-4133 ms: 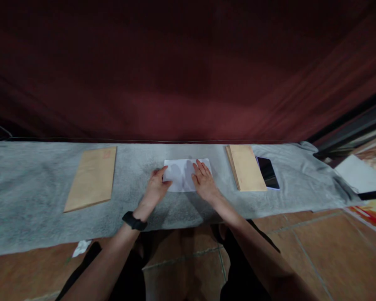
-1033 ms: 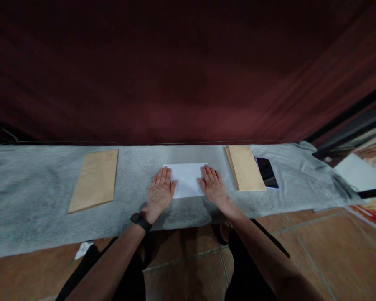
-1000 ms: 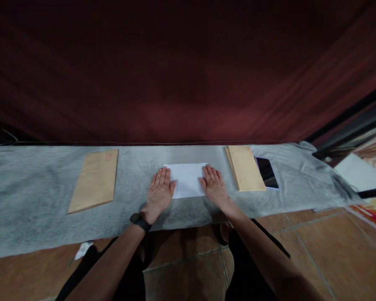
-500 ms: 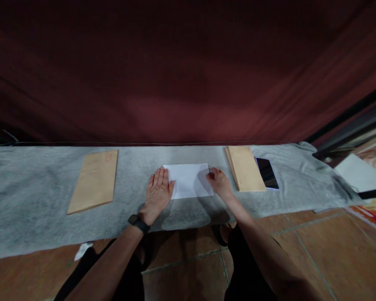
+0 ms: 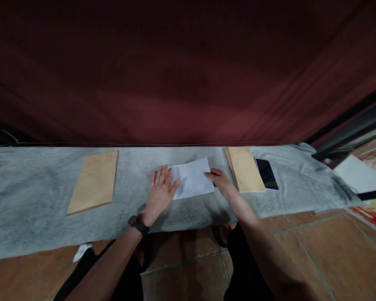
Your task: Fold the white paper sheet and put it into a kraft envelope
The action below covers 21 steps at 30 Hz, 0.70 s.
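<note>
A white sheet of paper (image 5: pixel 194 179) lies in front of me on the grey cloth, its right part lifted and bent upward. My left hand (image 5: pixel 161 188), with a dark watch on its wrist, is spread flat over the paper's left edge. The right edge is pinched in my right hand (image 5: pixel 219 181), thumb on top and the other fingers partly hidden. Just right of that hand rests a stack of brown envelopes (image 5: pixel 247 170).
More brown envelope paper (image 5: pixel 95 179) lies on the left of the grey cloth (image 5: pixel 34 196). A phone (image 5: pixel 267 173) sits beside the right stack. A dark red curtain (image 5: pixel 188 92) hangs behind, and tiled floor (image 5: pixel 310 246) shows below.
The paper's right side has risen from lying flat and bends toward the left. My right hand now grips its edge; my left hand stays in place, thumb shifted slightly.
</note>
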Each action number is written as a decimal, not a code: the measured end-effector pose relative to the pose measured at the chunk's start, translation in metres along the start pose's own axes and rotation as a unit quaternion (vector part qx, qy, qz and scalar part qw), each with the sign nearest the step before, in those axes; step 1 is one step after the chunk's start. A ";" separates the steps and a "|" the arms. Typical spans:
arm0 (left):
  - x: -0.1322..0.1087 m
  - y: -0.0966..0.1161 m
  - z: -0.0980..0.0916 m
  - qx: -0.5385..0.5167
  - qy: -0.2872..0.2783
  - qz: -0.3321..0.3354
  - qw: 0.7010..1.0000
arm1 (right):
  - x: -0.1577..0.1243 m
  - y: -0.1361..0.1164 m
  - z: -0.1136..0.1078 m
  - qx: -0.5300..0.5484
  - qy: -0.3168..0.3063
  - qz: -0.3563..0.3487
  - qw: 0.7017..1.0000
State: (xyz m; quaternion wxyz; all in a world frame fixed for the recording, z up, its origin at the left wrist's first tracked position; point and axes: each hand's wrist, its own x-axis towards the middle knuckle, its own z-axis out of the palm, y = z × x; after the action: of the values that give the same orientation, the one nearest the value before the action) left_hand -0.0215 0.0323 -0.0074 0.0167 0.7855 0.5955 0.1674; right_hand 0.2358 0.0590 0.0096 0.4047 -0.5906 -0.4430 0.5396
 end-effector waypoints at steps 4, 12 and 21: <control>-0.007 0.022 -0.012 -0.033 -0.016 0.125 0.991 | -0.005 -0.010 0.005 0.145 0.009 0.019 0.989; 0.005 0.038 -0.021 -0.293 0.038 0.023 0.955 | -0.013 -0.026 0.007 0.179 -0.072 -0.028 0.981; 0.024 0.040 -0.037 -0.753 0.045 -0.286 0.591 | -0.007 -0.017 0.013 0.094 -0.014 -0.094 0.991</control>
State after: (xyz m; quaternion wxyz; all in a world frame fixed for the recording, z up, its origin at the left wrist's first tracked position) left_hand 0.0105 0.0370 0.0426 0.6224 0.2738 0.4519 0.5775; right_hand 0.2210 0.0565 0.0264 0.5014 -0.4981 -0.4495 0.5464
